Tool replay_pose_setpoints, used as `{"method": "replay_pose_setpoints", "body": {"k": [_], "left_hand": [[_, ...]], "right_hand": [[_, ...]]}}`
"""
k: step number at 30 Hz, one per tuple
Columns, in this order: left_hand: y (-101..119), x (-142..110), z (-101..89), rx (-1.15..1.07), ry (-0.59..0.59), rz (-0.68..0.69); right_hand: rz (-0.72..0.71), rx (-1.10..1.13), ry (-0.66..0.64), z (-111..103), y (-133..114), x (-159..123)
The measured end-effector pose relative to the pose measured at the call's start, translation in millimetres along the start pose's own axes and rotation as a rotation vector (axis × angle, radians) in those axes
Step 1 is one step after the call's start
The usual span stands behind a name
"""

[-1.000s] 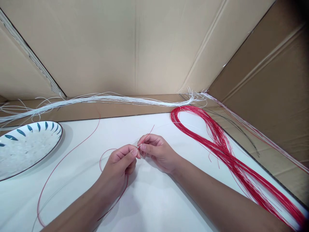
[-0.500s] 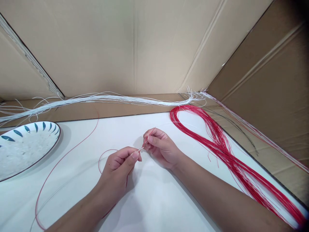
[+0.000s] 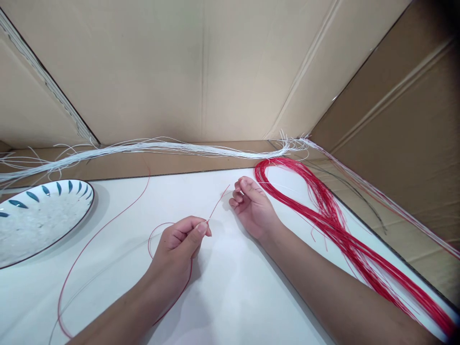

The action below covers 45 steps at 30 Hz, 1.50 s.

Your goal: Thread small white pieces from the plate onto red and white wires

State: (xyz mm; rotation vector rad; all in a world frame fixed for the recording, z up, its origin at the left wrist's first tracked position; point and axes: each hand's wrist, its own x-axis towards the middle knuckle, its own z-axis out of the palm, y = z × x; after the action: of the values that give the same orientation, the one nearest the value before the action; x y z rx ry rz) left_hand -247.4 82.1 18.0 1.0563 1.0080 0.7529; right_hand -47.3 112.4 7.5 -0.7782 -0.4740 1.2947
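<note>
My left hand (image 3: pixel 185 239) is closed, its thumb and forefinger pinching a thin red cord (image 3: pixel 218 203). One short end of the cord points up and to the right from the fingertips. Its long part loops behind and below the hand. My right hand (image 3: pixel 253 203) is raised just right of that end and apart from it. Its thumb and forefinger are pressed together and the other fingers are curled. Whatever lies in that pinch is too small to make out. A fine white strand (image 3: pixel 275 184) shows to the right of these fingers.
At the left, an oval plate (image 3: pixel 18 204) holds many small clear pieces. A bundle of red cords (image 3: pixel 341 235) lies along the right side. White cords (image 3: pixel 161 145) stretch across the back before a cardboard wall (image 3: pixel 151 72). The white tabletop (image 3: pixel 223 297) lies beneath my hands.
My right hand has moved up and right, away from my left fingertips. The red end between the hands now stands free of the right fingers. My left hand has hardly moved.
</note>
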Motion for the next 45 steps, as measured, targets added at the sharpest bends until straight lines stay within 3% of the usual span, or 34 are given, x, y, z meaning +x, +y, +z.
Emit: {"method": "replay_pose_setpoints", "body": {"k": [2,7,9,15,21,26,33,38,45], "left_hand": [[-0.6,0.7,-0.4,0.018,0.024,0.013],[-1.5,2.7,1.3,0.019,0.03,0.049],[-1.7,3.0,2.3,0.023,0.026,0.038],[0.1,2.9,4.2,0.092,0.024,0.028],[2.7,2.7,7.5,0.092,0.128,0.074],[3.2,5.2,7.4,0.032,0.251,0.066],[6.4,2.5,11.9,-0.039,0.206,0.008],[7.8,0.5,14.4,0.094,0.246,-0.026],[4.9,-0.6,12.6,0.1,0.268,-0.001]], "right_hand": [[0.04,-0.024,-0.039,1.6,0.8,-3.0],[0.225,-0.088,-0.333,11.1,9.8,-20.9],[0.24,-0.084,-0.376,12.6,12.0,-24.2],[0.191,-0.037,-0.31,15.1,11.6,-23.7],[0.098,-0.033,-0.134,20.2,13.0,-27.6],[0.023,-0.207,-0.118,21.5,19.0,-28.8],[-0.135,-0.522,-0.137,26.6,27.1,-41.7],[-0.094,-0.507,-0.116,24.2,29.2,-40.7],[-0.007,-0.357,-0.156,24.5,26.1,-37.7]]}}
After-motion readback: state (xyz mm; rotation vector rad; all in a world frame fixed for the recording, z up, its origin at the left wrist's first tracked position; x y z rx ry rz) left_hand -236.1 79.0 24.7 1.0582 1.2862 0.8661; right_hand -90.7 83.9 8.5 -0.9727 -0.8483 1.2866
